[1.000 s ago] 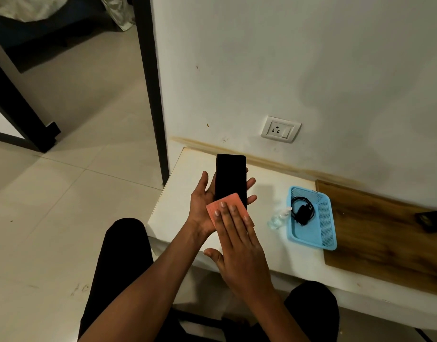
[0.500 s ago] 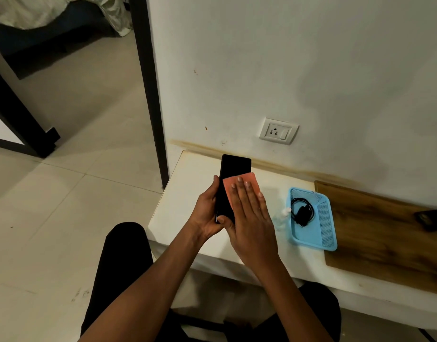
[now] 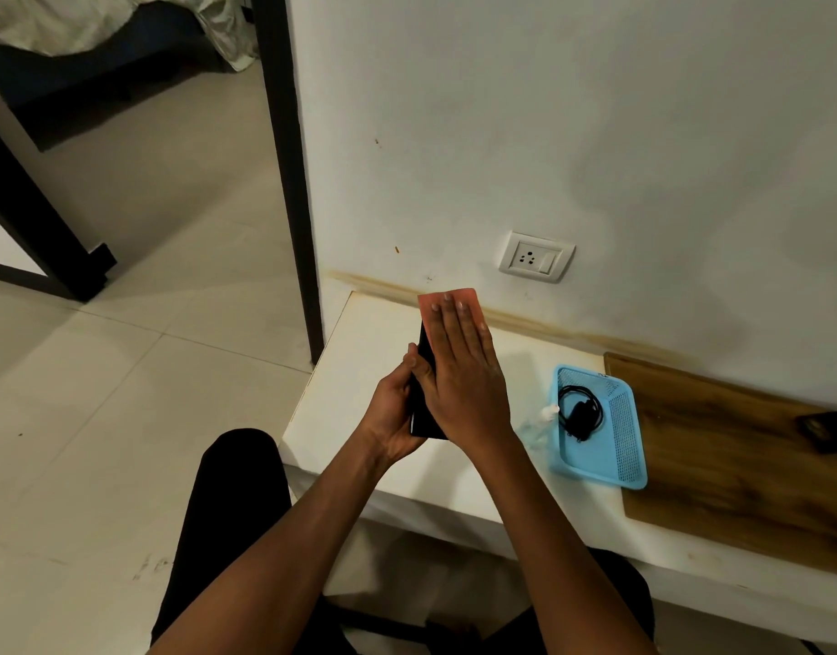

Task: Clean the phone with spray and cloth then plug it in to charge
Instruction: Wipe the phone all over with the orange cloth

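White wall [image 3: 596, 134] rises at the far side of a low pale ledge [image 3: 360, 371] that we sit facing, with a socket plate [image 3: 535, 256] set in the wall just above it. On the right part of the ledge lies a wooden board [image 3: 738, 465], and a dark object [image 3: 828, 430] rests at the board's right end; we cannot tell what it is.

Between us and the board sits a blue perforated tray [image 3: 620, 442], its right side overlapping the board's left edge. Inside it, toward the far left corner, lies a coiled black cable with charger [image 3: 579, 413]; the rest of the tray floor shows bare. A small clear spray bottle [image 3: 539, 423] lies just beside the tray's left wall.

We hold the phone [image 3: 423, 399] above the left part of the ledge. Our left hand [image 3: 393, 413] grasps it from the left side, thumb curled over its edge. Our right hand [image 3: 459, 371] lies flat with straight fingers, pressing an orange cloth [image 3: 449, 300] onto the phone's face; the cloth's far end shows past the fingertips.

To the left, the ledge ends at a dark door frame [image 3: 289, 182], beyond which tiled floor [image 3: 100, 418] spreads out. Bare ledge shows left of the hands and between the hands and the wall.
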